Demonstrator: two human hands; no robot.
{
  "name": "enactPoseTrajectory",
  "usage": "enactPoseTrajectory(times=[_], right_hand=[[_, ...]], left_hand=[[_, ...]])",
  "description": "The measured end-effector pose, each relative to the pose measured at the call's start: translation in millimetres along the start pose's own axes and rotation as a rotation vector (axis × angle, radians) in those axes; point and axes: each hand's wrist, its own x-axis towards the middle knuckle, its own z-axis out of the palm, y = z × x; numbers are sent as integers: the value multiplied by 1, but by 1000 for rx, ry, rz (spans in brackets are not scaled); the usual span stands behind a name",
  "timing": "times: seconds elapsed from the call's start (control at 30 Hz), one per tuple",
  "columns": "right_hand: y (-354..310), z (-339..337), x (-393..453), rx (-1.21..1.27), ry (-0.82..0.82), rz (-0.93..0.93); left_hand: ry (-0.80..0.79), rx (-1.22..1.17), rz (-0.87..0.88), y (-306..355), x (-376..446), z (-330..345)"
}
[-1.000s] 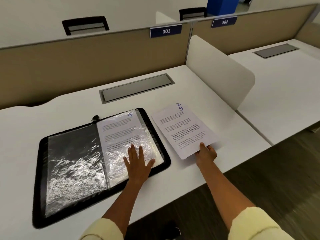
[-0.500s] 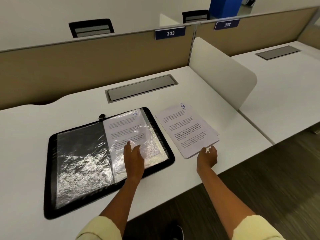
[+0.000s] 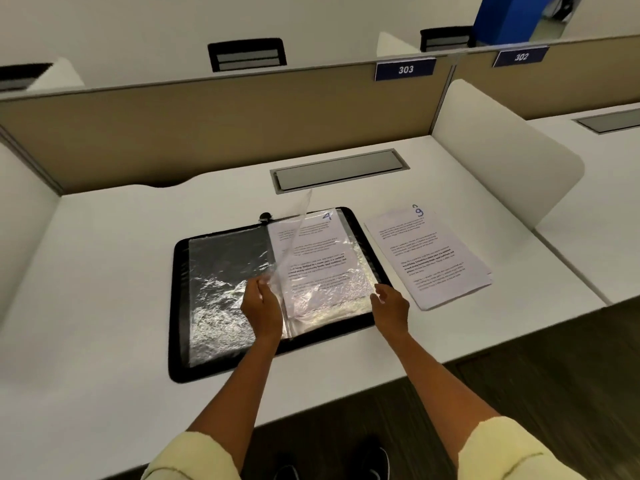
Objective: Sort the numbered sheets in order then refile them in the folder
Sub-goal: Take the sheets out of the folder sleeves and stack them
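Head view shows the left hand (image 3: 260, 304) pinching the lower edge of a clear plastic sleeve (image 3: 292, 244) and lifting it, so that the sleeve stands up from the spine of the folder (image 3: 277, 289) and leans toward the left page. The right hand (image 3: 389, 306) rests at the lower right corner of the right-hand pocket, fingers loosely curled at the black border; if it really grips the edge I cannot tell. The two hands are apart, one at each side of the right page.

Under the lifted sleeve lies the sheet marked 4 (image 3: 313, 258), inside its pocket. The folder lies open and flat on the white worktop (image 3: 104, 271). Just beside it on the right, not touching, is the loose stack (image 3: 429, 258) with the sheet marked 9 on top.

I judge the sleeves to be thin, very light, floppy and slippery, and they wrinkle and shine, so an edge is hard to find. The best hold seems a pinch at a free corner or the lower edge, with the other hand keeping the folder down. The paper sheets are also light and bend easily; a flat pinch at one short edge should be enough, but they can slide on each other.

Half a second ago the left hand lay on the right page and no sleeve was raised. The right hand was then at the near edge of the stack; now it has come over to the folder.
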Motion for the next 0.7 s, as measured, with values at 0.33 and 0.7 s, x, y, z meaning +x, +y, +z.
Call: enactPoseTrajectory(times=[0.33,0.7], right_hand=[[-3,25,-2,-194,-21,-2],[-8,40,0,-369,78,74]], left_hand=[[46,-377,-527,-29,34,-80],[-10,14,-534,-64,56,-131]])
